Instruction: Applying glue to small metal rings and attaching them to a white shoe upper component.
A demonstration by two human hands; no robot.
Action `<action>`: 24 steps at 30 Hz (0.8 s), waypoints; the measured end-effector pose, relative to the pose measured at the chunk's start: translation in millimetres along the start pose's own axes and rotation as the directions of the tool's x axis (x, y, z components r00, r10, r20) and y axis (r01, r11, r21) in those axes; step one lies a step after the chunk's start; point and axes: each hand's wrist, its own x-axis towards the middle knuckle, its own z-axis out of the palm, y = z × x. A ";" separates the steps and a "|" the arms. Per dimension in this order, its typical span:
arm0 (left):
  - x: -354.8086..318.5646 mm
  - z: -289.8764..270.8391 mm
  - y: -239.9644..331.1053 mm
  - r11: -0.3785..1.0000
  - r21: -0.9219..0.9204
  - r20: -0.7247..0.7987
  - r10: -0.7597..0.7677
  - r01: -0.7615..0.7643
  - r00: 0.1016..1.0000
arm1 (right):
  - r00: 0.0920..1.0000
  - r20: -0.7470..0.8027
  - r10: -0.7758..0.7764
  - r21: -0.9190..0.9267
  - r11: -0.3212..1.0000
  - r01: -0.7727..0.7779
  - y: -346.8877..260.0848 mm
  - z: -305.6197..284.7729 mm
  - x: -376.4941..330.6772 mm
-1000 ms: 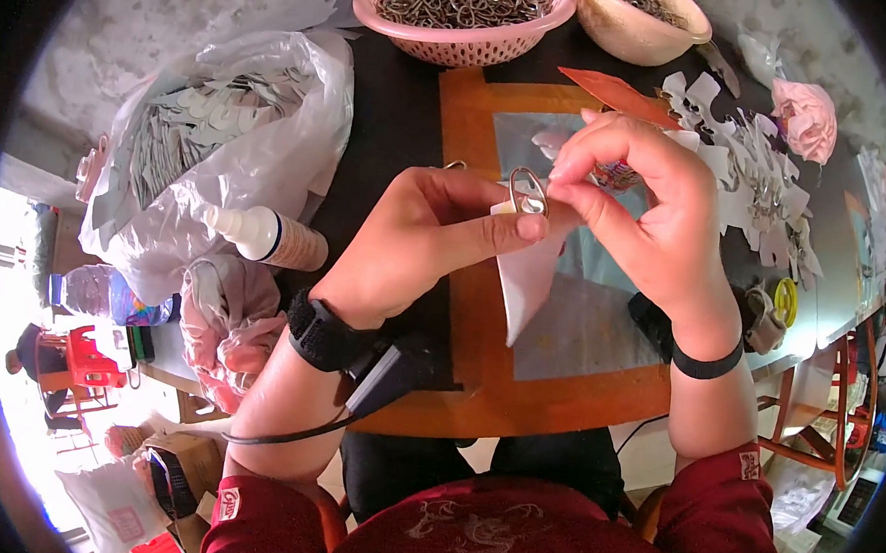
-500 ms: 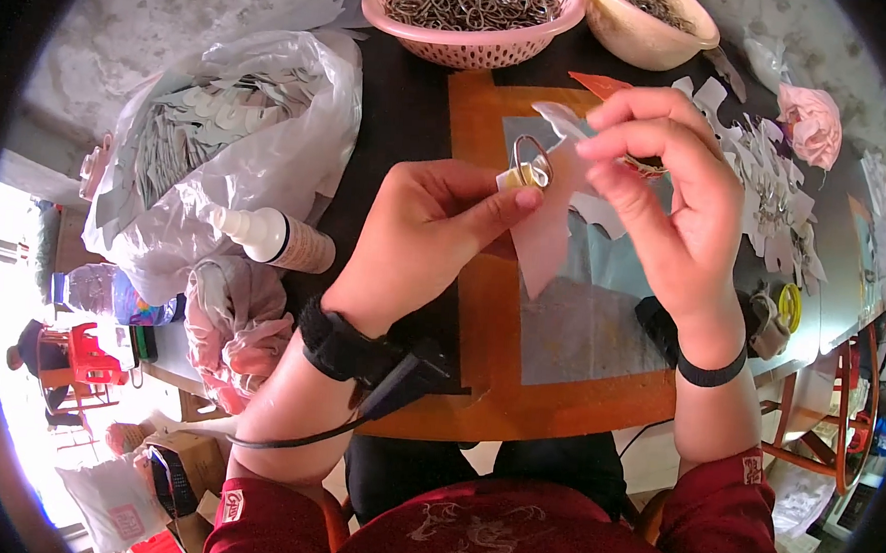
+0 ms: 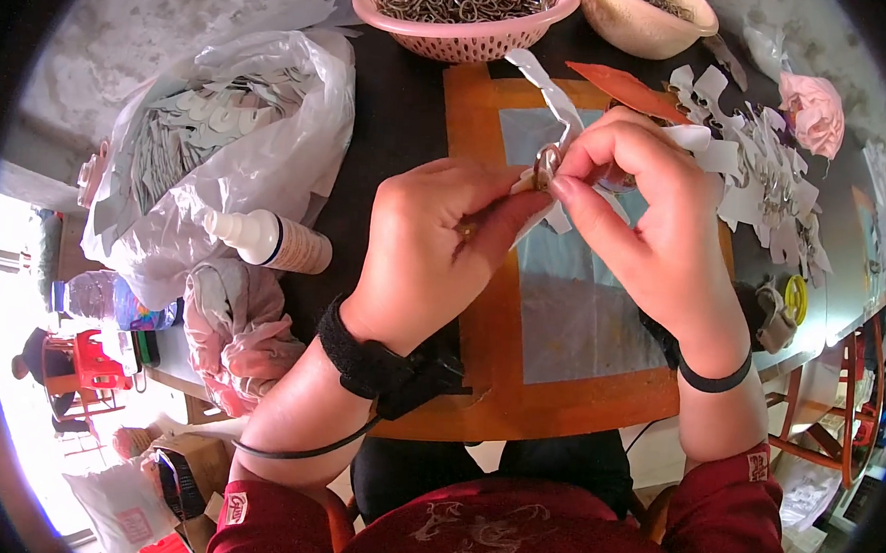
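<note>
Above the taped work surface, my left hand [image 3: 430, 236] is closed in a pinch on a white, strip-like flat piece [image 3: 543, 85]. The strip sticks up past the fingers toward the far side, and part of it shows below them. A small metal ring [image 3: 546, 160] sits at the fingertips, against the strip. My right hand [image 3: 657, 203] pinches at this ring from the right, thumb against forefinger. The fingers hide how ring and strip are joined. Something yellowish shows in the left palm, too covered to name.
A pink basket [image 3: 465, 39] of metal rings and a cream bowl [image 3: 641, 27] stand at the back. Left are a plastic bag [image 3: 323, 90] of white pieces, a white bottle [image 3: 275, 241] and a cloth [image 3: 231, 315]. White pieces with rings [image 3: 768, 193] lie right, near an orange piece [image 3: 623, 89].
My right hand has come down and left to the ring, closing its fingers there. The white strip now stands up beyond the hands, and my left hand has turned slightly.
</note>
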 end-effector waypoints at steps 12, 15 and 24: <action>-8.0 -1.3 13.3 0.387 -0.783 0.305 -0.443 0.487 0.843 | 1.000 0.030 -0.001 0.099 0.995 -0.002 -0.4 -1.5 0.1; -9.7 -0.4 4.2 0.481 -0.695 0.301 -0.481 0.534 0.824 | 0.996 0.014 -0.085 -0.003 0.996 0.085 0.0 2.5 2.0; -10.4 4.6 7.7 0.142 -0.835 0.381 -0.548 0.532 0.745 | 0.992 -0.005 -0.122 0.013 0.992 0.122 1.8 -0.5 -0.4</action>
